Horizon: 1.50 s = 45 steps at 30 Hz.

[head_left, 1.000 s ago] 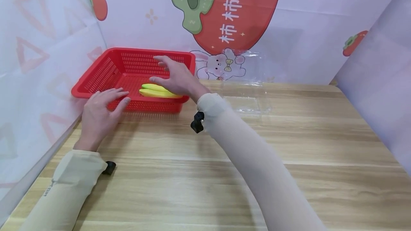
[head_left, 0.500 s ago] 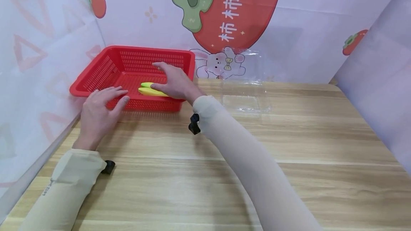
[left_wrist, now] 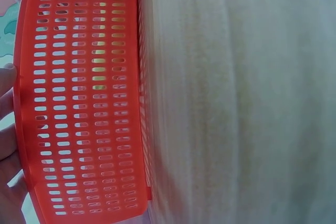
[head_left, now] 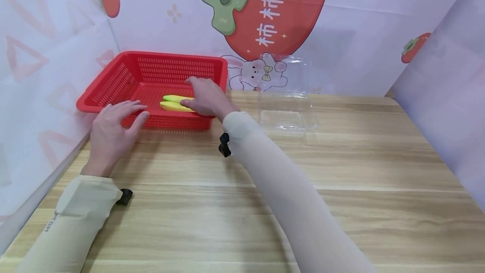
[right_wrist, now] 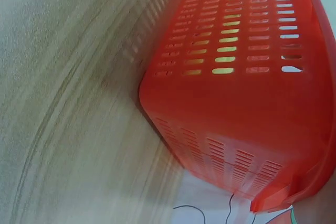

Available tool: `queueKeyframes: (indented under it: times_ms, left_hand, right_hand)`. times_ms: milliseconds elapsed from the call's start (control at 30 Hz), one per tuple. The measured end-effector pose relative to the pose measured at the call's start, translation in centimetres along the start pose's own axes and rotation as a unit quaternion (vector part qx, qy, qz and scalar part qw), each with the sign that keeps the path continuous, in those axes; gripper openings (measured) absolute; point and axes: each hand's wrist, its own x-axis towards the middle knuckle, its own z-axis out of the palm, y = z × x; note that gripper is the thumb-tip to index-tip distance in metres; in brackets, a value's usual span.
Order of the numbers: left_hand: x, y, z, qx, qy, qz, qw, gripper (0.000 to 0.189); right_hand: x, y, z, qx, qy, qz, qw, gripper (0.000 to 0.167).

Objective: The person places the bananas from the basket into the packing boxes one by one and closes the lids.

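Two bananas lie side by side in a red slotted basket (head_left: 151, 113): a yellow banana (head_left: 172, 106) in front, and one with a greenish tip (head_left: 172, 97) behind it. Over their right ends is my right hand (head_left: 210, 98), thumb at the front banana and index finger spread away from it. Its other fingers are hidden. My left hand (head_left: 113, 132) is at the basket's near left rim, fingers extended over it and holding nothing. In the left wrist view its fingers (left_wrist: 8, 145) show beyond the rim. Yellow shows through the basket's slots (right_wrist: 226, 59) in the right wrist view.
A clear plastic clamshell box (head_left: 286, 120) stands open right of the basket, its lid raised against the printed back wall (head_left: 363, 54). Cloth walls border the wooden table (head_left: 212, 214) on the left and right. The basket stands in the back left corner.
My right hand has lowered and shifted slightly left over the bananas, covering more of them, and its thumb has come to the front banana. The left hand stays at the rim. The view shifts slightly.
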Motion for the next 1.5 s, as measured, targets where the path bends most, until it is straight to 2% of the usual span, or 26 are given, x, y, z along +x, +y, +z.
queueKeyframes:
  times_ms: [267, 500, 833, 1500]
  left_hand:
    - [0.12, -0.03, -0.15, 0.006, -0.006, -0.007, 0.9999, 0.040]
    - [0.17, -0.09, -0.27, 0.011, -0.014, -0.012, 0.9998, 0.041]
    - [0.24, 0.01, -0.28, 0.019, -0.008, -0.003, 0.9998, 0.039]
    - [0.18, -0.03, -0.20, 0.014, -0.016, -0.011, 0.9997, 0.040]
  right_hand:
    - [0.26, -0.17, -0.14, -0.039, -0.022, 0.024, 0.9987, 0.080]
    - [0.40, -0.24, 0.04, -0.068, -0.042, 0.025, 0.9965, 0.043]
    - [0.73, 0.18, -0.09, -0.136, -0.040, 0.024, 0.9896, 0.020]
    - [0.86, 0.62, 0.15, -0.171, -0.043, 0.016, 0.9841, 0.022]
